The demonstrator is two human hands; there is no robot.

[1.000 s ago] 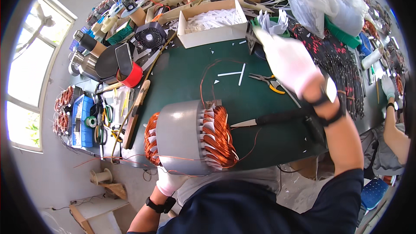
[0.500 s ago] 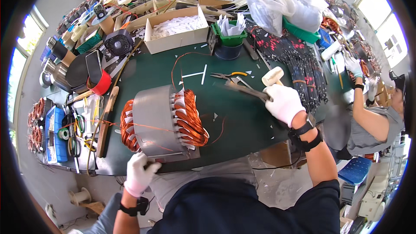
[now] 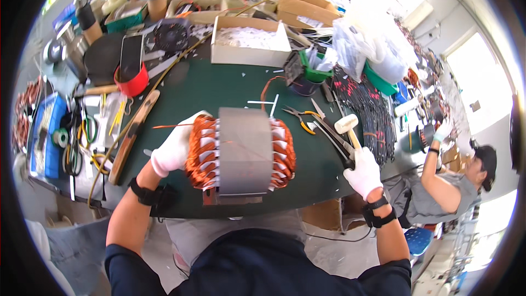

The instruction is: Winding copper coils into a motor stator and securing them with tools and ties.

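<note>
A motor stator (image 3: 245, 151) with a grey metal core stands on the green table in front of me. Orange copper windings (image 3: 204, 152) bulge from both ends, with white insulation strips between the coils. My left hand (image 3: 176, 148), in a white glove, lies against the left windings; its fingers are mostly hidden behind them. To the right, my gloved right hand (image 3: 362, 172) is closed around the handle of a mallet with a pale head (image 3: 346, 124). Beside that hand lies a long grey metal tool with dark handles (image 3: 335, 140). Yellow-handled pliers (image 3: 302, 118) rest nearby.
Behind the stator stand a white box of paper strips (image 3: 249, 57) and a green container (image 3: 316, 66). Bundled black sleeves (image 3: 372, 126) lie at the right. A wooden stick (image 3: 131, 142), scissors (image 3: 85, 131) and a blue tray (image 3: 46, 137) lie left. A co-worker (image 3: 444, 183) sits at the right.
The stator has turned and sits further right in view. My left hand has risen from the table's front edge to its left windings. My right hand has released the grey tool and taken the mallet.
</note>
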